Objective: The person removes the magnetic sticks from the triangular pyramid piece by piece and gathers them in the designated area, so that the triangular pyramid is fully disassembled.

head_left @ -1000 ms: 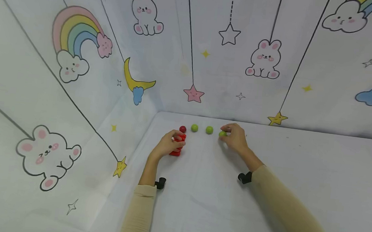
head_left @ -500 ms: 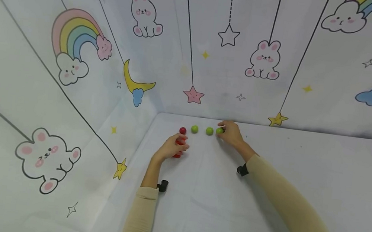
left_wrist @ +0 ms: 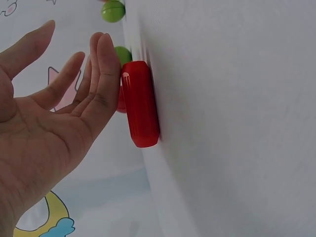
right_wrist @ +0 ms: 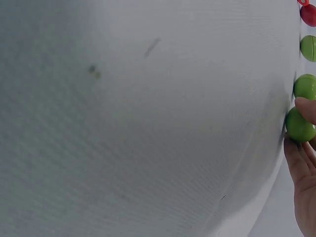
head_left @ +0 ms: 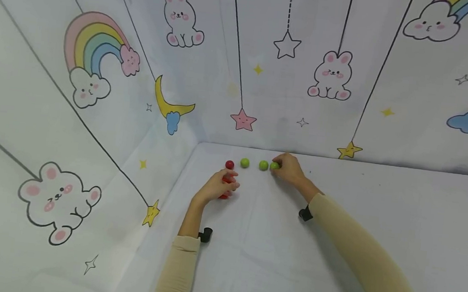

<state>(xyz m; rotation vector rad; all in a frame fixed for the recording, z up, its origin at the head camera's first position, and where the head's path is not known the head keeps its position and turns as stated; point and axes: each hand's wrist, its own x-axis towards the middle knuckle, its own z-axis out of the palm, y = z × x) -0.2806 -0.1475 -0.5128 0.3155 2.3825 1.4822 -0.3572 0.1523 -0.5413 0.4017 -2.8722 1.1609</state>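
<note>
Near the table's back edge, my right hand [head_left: 291, 169] pinches a green ball [head_left: 274, 166] between thumb and fingers; the right wrist view shows the thumb over the ball [right_wrist: 300, 125]. To its left, two more green balls [head_left: 263, 165] and a dark red ball [head_left: 230, 164] form a row. My left hand [head_left: 215, 185] is over a glossy red piece [head_left: 225, 196], partly hiding it. In the left wrist view the fingers of the left hand [left_wrist: 54, 118] extend beside this rounded red piece [left_wrist: 140, 106], without curling round it; whether they touch is unclear.
A white cloth covers the table [head_left: 256, 261]. Behind it and on the left stand white walls with printed rabbits [head_left: 331, 75], stars and rainbows [head_left: 95, 43]. Small black cameras [head_left: 205, 235] sit at both wrists.
My right hand has moved left with the green ball, closer to the neighbouring green ball. The left hand has shifted slightly right and toward me over the red piece.
</note>
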